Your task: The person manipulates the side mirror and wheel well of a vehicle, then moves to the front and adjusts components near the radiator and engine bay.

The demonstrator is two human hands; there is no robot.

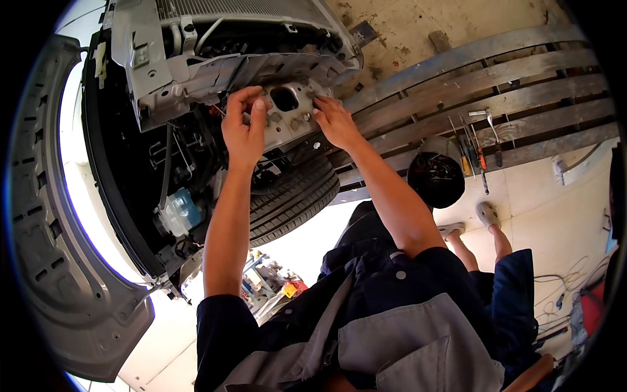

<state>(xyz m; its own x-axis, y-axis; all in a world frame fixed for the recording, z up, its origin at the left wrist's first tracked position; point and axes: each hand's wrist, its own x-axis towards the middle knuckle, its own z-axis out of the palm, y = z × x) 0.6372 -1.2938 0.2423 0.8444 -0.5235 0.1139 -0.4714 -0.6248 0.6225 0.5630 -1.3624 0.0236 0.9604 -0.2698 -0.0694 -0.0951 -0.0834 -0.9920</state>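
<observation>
A pale metal mounting plate [279, 132] with a dark squarish hole and several bolts or studs sits at the end of the car's front frame. My left hand [245, 130] is raised at the plate's left side, its fingers curled and its thumb apart from them; I see nothing held. At the right edge of the plate is my right hand [337, 125], its thumb and fingers apart and their tips against the metal near the studs. Whether a small part lies under those fingertips, I cannot tell.
Beneath the plate is a tyre [294, 199]. The raised bonnet [52, 261] stands at left, beside a bluish fluid reservoir [179, 212]. Right, a slatted metal platform [457, 108] carries screwdrivers [480, 155], a hammer-like tool [488, 124] and a black bucket [436, 179]. Another person's feet [487, 214] are nearby.
</observation>
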